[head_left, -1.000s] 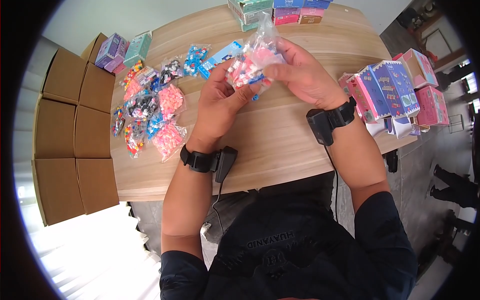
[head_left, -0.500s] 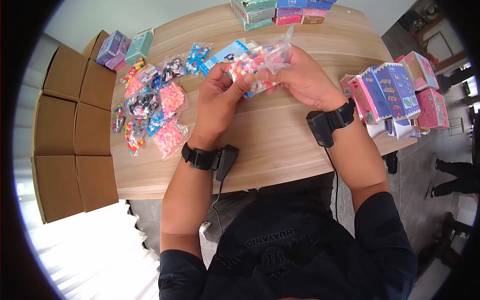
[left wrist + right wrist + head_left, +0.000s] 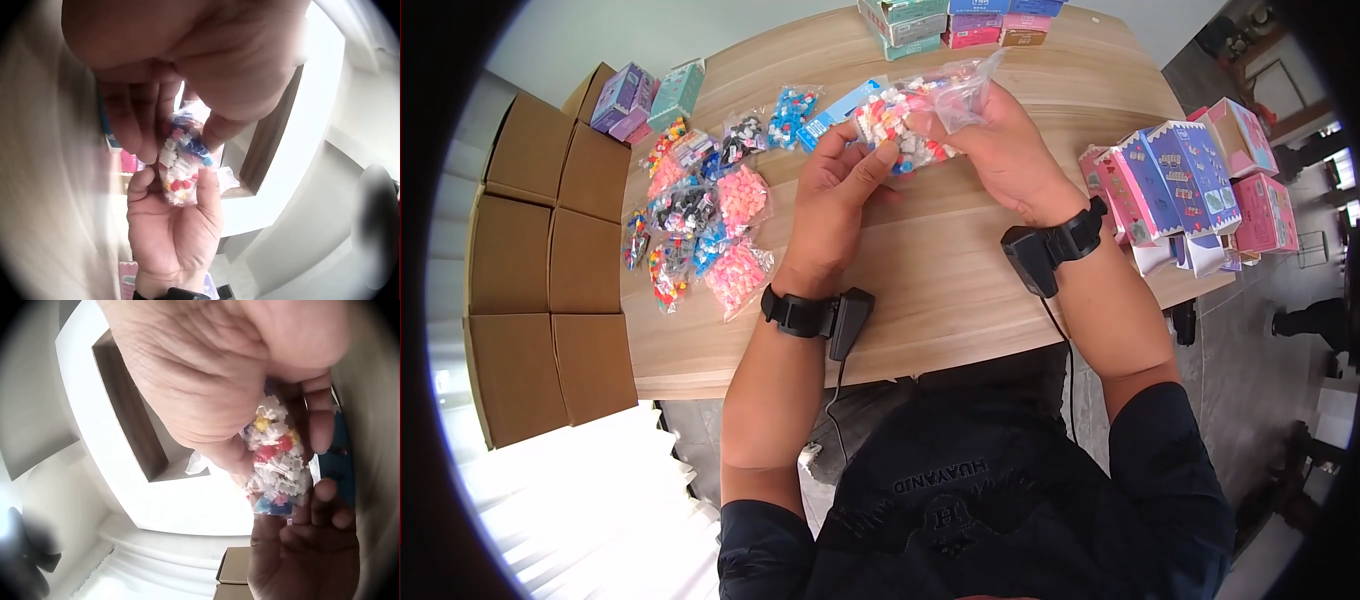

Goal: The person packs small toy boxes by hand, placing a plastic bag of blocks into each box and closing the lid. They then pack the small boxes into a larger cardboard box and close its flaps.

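Lying partly behind held bag [image 3: 912,104], blue packet [image 3: 837,114]

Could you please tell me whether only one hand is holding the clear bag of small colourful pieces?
No, the left hand and the right hand both grip the bag, one from each side.

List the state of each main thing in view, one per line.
Left hand: holding the held bag
Right hand: gripping the held bag
Held bag: filled, raised; seal unclear
Loose bags: filled, lying close together
Blue packaging: partly hidden
Back boxes: stacked
Right-side boxes: bunched, some flaps open
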Available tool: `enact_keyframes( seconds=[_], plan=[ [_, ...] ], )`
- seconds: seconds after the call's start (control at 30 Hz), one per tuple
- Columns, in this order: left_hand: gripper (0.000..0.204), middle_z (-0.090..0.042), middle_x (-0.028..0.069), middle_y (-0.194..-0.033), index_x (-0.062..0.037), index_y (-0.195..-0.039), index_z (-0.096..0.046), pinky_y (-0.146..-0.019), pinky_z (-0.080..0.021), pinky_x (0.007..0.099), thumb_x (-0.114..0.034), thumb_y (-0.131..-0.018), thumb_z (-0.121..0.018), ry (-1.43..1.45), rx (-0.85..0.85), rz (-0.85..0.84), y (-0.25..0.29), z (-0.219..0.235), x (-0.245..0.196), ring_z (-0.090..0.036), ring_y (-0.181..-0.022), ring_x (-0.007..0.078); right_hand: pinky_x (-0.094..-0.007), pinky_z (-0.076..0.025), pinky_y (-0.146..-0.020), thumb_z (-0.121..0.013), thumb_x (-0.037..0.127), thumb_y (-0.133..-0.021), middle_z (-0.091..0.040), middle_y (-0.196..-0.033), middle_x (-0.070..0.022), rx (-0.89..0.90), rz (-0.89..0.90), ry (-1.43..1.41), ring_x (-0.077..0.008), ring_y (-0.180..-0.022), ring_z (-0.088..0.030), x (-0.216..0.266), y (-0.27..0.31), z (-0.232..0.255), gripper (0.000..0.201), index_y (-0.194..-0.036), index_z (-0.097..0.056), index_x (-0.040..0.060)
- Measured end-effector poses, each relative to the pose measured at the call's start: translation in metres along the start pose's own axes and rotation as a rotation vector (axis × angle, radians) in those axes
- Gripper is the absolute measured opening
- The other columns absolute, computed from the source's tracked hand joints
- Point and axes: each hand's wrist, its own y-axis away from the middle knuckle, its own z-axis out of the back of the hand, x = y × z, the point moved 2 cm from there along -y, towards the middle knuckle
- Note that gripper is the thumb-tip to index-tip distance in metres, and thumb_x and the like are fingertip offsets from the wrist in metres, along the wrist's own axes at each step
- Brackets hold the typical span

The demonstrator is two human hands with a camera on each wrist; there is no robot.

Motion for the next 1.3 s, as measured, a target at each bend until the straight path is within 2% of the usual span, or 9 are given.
enact_keyframes(
  seconds=[0.13, 0.33, 0.53, 0.63, 0.73, 0.87, 1.03, 1.13, 1.3],
  plan=[
    [0.035, -0.075, 0.0047, -0.105, -0.0073, -0.128, -0.060, -0.071, -0.052, 0.0259, -0.019, -0.099, -0.076, -0.021, -0.012, -0.042, 0.001, -0.001, -0.001, -0.070, -0.086, 0.0128, -0.0313, -0.057, -0.079, -0.078, 0.012, -0.096, -0.067, -0.128, -0.0052, 0.031, -0.125, -0.103, -0.0131, -0.110, -0.065, 0.006, 0.005, 0.005, 0.056, -0.145, -0.052, 0.0067],
    [0.031, -0.075, 0.0046, -0.100, -0.0063, -0.122, -0.061, -0.069, -0.052, 0.0257, -0.017, -0.098, -0.077, -0.065, -0.040, -0.105, -0.001, 0.005, 0.002, -0.070, -0.083, 0.0131, -0.0333, -0.060, -0.081, -0.076, 0.022, -0.098, -0.065, -0.132, -0.0070, 0.098, -0.068, 0.058, -0.0143, -0.109, -0.067, 0.009, 0.010, -0.004, 0.061, -0.151, -0.048, 0.0083],
    [0.029, -0.074, 0.0045, -0.097, -0.0058, -0.121, -0.062, -0.067, -0.052, 0.0256, -0.017, -0.098, -0.077, -0.079, -0.052, -0.129, -0.002, 0.007, 0.002, -0.069, -0.079, 0.0127, -0.0354, -0.061, -0.076, -0.059, 0.043, -0.108, -0.065, -0.130, -0.0072, 0.226, -0.165, -0.461, -0.0141, -0.108, -0.067, 0.016, 0.005, 0.004, 0.063, -0.159, -0.040, 0.0125],
    [0.028, -0.074, 0.0046, -0.097, -0.0054, -0.120, -0.062, -0.066, -0.053, 0.0256, -0.017, -0.098, -0.076, -0.076, -0.049, -0.129, -0.002, 0.006, 0.002, -0.069, -0.079, 0.0125, -0.0344, -0.062, -0.075, -0.058, 0.039, -0.109, -0.064, -0.133, -0.0060, 0.040, -0.068, 0.041, -0.0122, -0.106, -0.066, 0.006, 0.006, -0.003, 0.063, -0.162, -0.036, 0.0151],
    [0.028, -0.075, 0.0047, -0.098, -0.0049, -0.120, -0.063, -0.066, -0.053, 0.0254, -0.017, -0.099, -0.076, -0.075, -0.054, -0.106, -0.001, 0.005, 0.002, -0.069, -0.079, 0.0123, -0.0287, -0.059, -0.074, -0.059, 0.034, -0.109, -0.064, -0.129, -0.0020, -0.015, 0.070, 0.187, -0.0089, -0.104, -0.064, -0.001, 0.006, -0.005, 0.060, -0.163, -0.037, 0.0165],
    [0.027, -0.075, 0.0057, -0.101, -0.0044, -0.121, -0.062, -0.067, -0.055, 0.0255, -0.016, -0.099, -0.075, -0.064, -0.059, -0.092, -0.002, 0.006, 0.003, -0.070, -0.080, 0.0125, -0.0218, -0.053, -0.070, -0.062, 0.028, -0.108, -0.059, -0.118, -0.0011, -0.016, 0.299, 0.428, -0.0062, -0.096, -0.060, -0.001, 0.002, -0.005, 0.051, -0.156, -0.051, 0.0147],
    [0.027, -0.075, 0.0080, -0.106, -0.0043, -0.123, -0.061, -0.070, -0.059, 0.0268, -0.014, -0.100, -0.072, -0.007, -0.084, -0.073, -0.002, 0.003, 0.002, -0.072, -0.084, 0.0142, -0.0202, -0.051, -0.069, -0.071, 0.025, -0.102, -0.055, -0.114, -0.0022, 0.087, 0.221, 0.416, -0.0063, -0.093, -0.059, 0.012, 0.011, -0.006, 0.045, -0.145, -0.064, 0.0135],
    [0.027, -0.075, 0.0089, -0.107, -0.0042, -0.124, -0.060, -0.070, -0.061, 0.0275, -0.013, -0.101, -0.072, 0.003, -0.075, -0.055, -0.002, 0.003, 0.004, -0.072, -0.086, 0.0148, -0.0214, -0.051, -0.068, -0.077, 0.023, -0.097, -0.057, -0.116, -0.0020, 0.044, 0.295, 0.601, -0.0067, -0.095, -0.061, 0.006, 0.008, -0.007, 0.048, -0.143, -0.066, 0.0139],
    [0.026, -0.075, 0.0089, -0.108, -0.0033, -0.125, -0.063, -0.074, -0.060, 0.0275, -0.013, -0.102, -0.070, 0.032, -0.044, -0.031, -0.002, 0.002, 0.004, -0.072, -0.090, 0.0150, -0.0237, -0.054, -0.066, -0.079, 0.016, -0.094, -0.068, -0.119, -0.0062, 0.000, 0.003, 0.189, -0.0085, -0.101, -0.066, 0.002, 0.006, -0.006, 0.040, -0.132, -0.070, 0.0078]
  ],
)
